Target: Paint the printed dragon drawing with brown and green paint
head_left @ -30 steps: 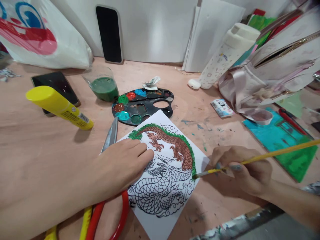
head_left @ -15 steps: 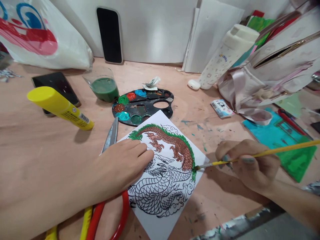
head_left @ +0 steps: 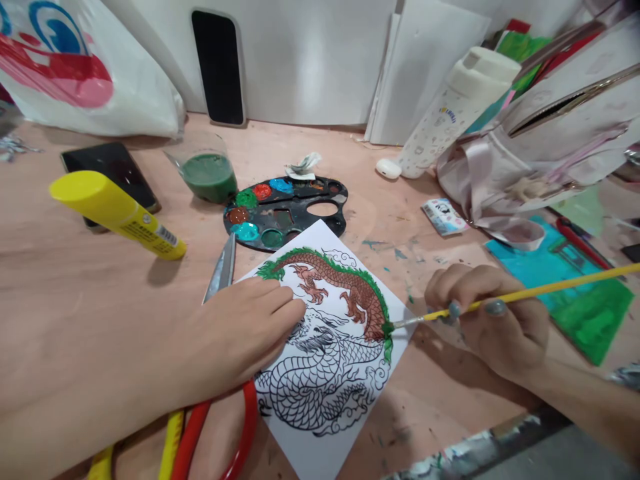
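Observation:
My right hand (head_left: 493, 317) pinches a thin yellow paintbrush (head_left: 550, 291), its tip touching the green edge of a dragon drawing (head_left: 320, 387) on white paper. The dragon's upper body is brown with a green fringe; its lower coils are uncoloured line art. Resting on the paper's left side, my left hand (head_left: 260, 320) holds nothing visible, its fingers lying together on the sheet. Scissors with red handles (head_left: 245, 433) lie partly under my left wrist. Behind the paper is a black paint palette (head_left: 310, 212) with green, brown, red and blue paints.
A cup of green water (head_left: 210, 177) stands left of the palette, near a yellow glue bottle (head_left: 120, 213) and a flat phone (head_left: 110, 175). Another phone (head_left: 219, 67) leans on the back wall. At right are a white bottle (head_left: 450, 117), a bag (head_left: 565, 127) and a painted sheet (head_left: 590, 300).
My right hand has shifted slightly left and up, moving the brush tip a little up along the green edge. My left hand stays on the paper.

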`<act>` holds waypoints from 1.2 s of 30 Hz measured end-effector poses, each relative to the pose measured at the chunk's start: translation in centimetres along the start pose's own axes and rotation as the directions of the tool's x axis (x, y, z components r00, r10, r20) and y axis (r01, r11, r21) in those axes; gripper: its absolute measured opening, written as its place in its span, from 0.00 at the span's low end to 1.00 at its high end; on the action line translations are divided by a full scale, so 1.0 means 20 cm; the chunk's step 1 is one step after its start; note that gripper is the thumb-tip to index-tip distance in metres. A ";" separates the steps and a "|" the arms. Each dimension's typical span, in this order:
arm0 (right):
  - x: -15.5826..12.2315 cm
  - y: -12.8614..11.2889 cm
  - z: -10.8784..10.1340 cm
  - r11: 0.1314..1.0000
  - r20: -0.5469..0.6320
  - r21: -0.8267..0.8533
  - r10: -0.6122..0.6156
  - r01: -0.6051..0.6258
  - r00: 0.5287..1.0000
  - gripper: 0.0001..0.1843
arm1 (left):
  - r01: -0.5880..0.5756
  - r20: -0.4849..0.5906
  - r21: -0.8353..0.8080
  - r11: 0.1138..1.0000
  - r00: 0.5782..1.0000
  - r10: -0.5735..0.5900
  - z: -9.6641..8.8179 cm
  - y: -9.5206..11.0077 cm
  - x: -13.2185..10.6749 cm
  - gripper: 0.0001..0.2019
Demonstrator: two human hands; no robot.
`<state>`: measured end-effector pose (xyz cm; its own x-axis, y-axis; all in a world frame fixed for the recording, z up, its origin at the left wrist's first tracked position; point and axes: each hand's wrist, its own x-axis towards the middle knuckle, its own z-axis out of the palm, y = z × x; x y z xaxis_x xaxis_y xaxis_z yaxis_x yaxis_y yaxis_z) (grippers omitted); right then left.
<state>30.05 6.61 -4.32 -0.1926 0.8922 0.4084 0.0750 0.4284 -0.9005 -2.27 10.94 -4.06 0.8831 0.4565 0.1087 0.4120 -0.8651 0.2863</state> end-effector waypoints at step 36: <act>0.03 -0.06 0.05 0.909 0.612 -0.175 -0.201 0.379 0.765 0.18 | -0.010 0.070 -0.020 1.000 0.997 0.012 -0.04 -0.01 0.02 0.07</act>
<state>28.96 6.41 -3.09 -0.7611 0.5091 0.4020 0.1665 0.7523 -0.6374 -2.19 11.47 -3.28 0.9014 0.4307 0.0448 0.3984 -0.8655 0.3037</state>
